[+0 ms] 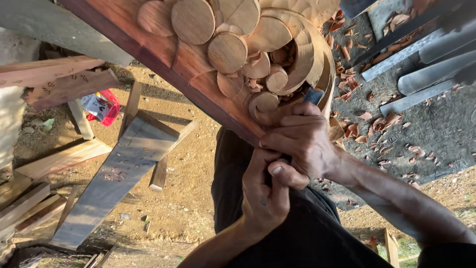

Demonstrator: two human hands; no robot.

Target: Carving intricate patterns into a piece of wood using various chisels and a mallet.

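Both hands clench one carving chisel (313, 95) against the carved wooden panel (233, 54): right hand (302, 144) steering near the blade, left hand (263, 193) gripping the handle behind for thrust.

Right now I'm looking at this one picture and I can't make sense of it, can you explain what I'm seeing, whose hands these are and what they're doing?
The picture comes from a camera worn on a person's head, looking down at their own two bare hands, so the scene seems tilted. There is no machine here.

In front is a reddish carved wooden panel with round, overlapping discs and curved shapes cut into it. The right hand rests against the carving, fingers curled over a tool whose blue-grey part shows just above them. The left hand sits right below, wrapped around what seems to be the tool's handle, which is mostly hidden.

To the right, several metal chisels lie on a dark surface scattered with wood shavings. To the left, loose planks lie on sandy ground, with a small red packet among them.
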